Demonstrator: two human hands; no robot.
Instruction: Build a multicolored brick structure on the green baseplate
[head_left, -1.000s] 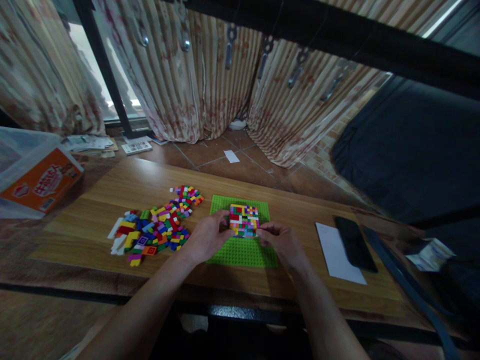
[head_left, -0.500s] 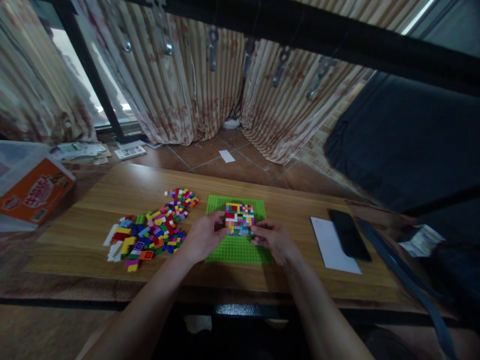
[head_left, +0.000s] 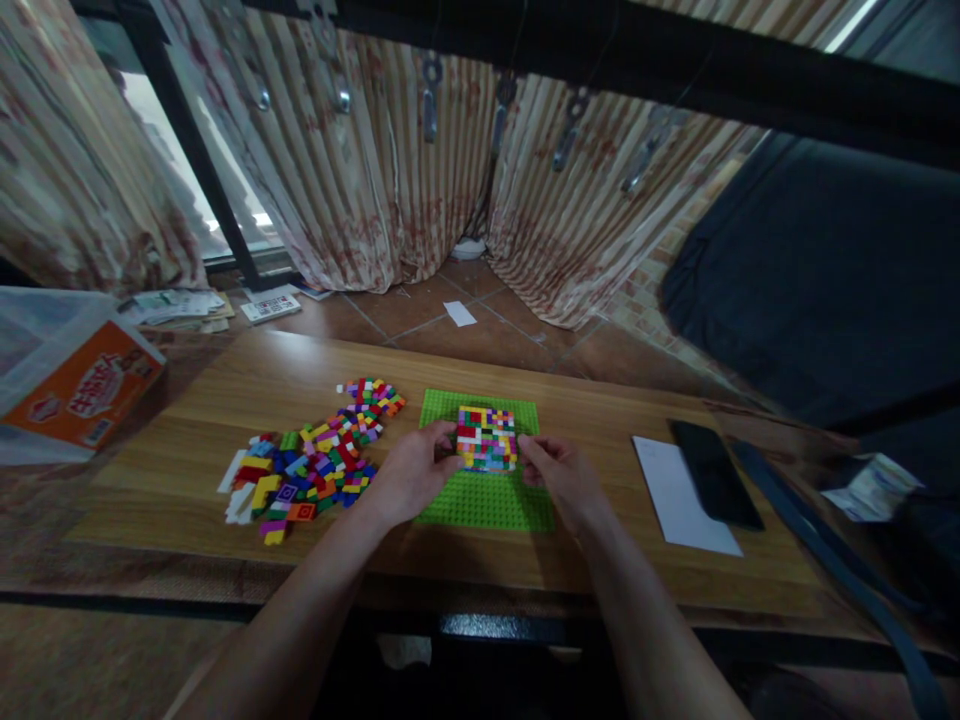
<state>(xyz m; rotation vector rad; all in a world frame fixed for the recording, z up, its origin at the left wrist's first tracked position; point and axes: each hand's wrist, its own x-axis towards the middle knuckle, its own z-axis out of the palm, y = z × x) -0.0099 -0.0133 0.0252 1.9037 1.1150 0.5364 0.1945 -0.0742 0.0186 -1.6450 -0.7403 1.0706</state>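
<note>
Bare tabletop (head_left: 616, 440) opens between right hand (head_left: 559, 475) and paper (head_left: 679, 505); bricks (head_left: 346, 455) apparently crowd left hand (head_left: 412, 475).

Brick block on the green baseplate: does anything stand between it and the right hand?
Nothing visible stands between the right hand and the brick block; the fingers are close beside its right edge, though whether they touch is unclear. The loose bricks lie well away, beyond the left hand.

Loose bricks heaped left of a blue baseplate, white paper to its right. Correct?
The baseplate is green, not blue, as the head view shows. Loose bricks to its left and white paper to its right are correct.
</note>
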